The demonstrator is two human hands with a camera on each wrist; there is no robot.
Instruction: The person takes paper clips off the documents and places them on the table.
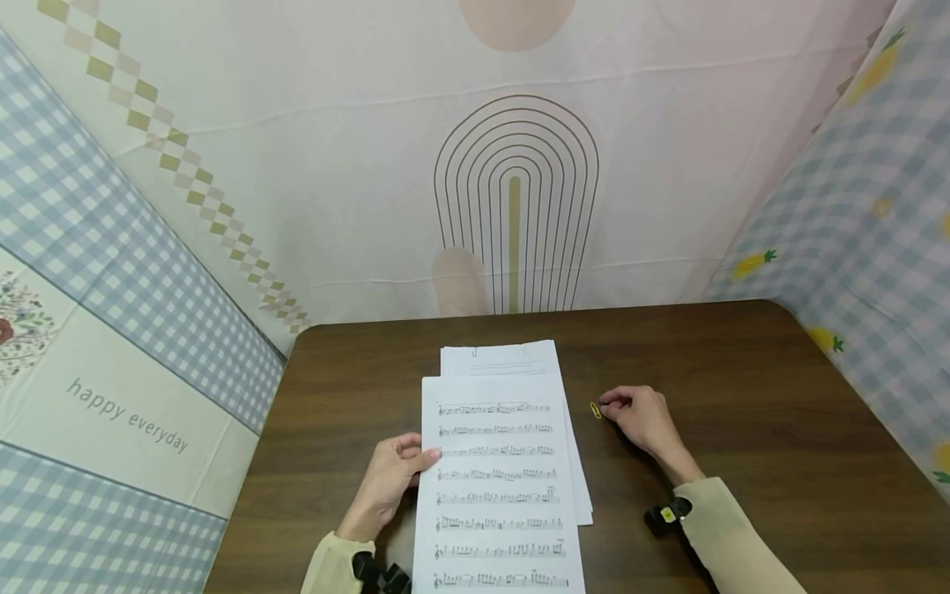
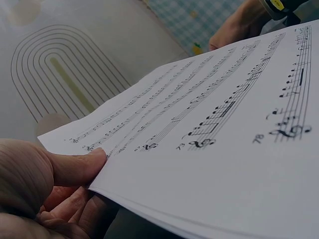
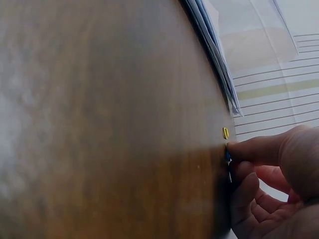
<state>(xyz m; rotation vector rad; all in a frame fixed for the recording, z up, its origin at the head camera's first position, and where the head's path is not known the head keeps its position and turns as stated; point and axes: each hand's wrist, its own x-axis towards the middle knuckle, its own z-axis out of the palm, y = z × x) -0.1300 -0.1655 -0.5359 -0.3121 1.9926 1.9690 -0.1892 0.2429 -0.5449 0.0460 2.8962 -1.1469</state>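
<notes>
My left hand grips the left edge of a small stack of sheet music, thumb on the top page and fingers curled beneath. In the left wrist view, the edge of the sheet music shows several layers, tilted up toward the camera. To the right of the papers, my right hand is low over the table, thumb and index finger pinching a small dark blue clip. Just beyond those fingertips lies a yellow paper clip.
Under the held music, another paper stack shows along the top and right, with two paper clips on its top edge. Everything is on a brown wooden table. Patterned cloths hang behind and at both sides.
</notes>
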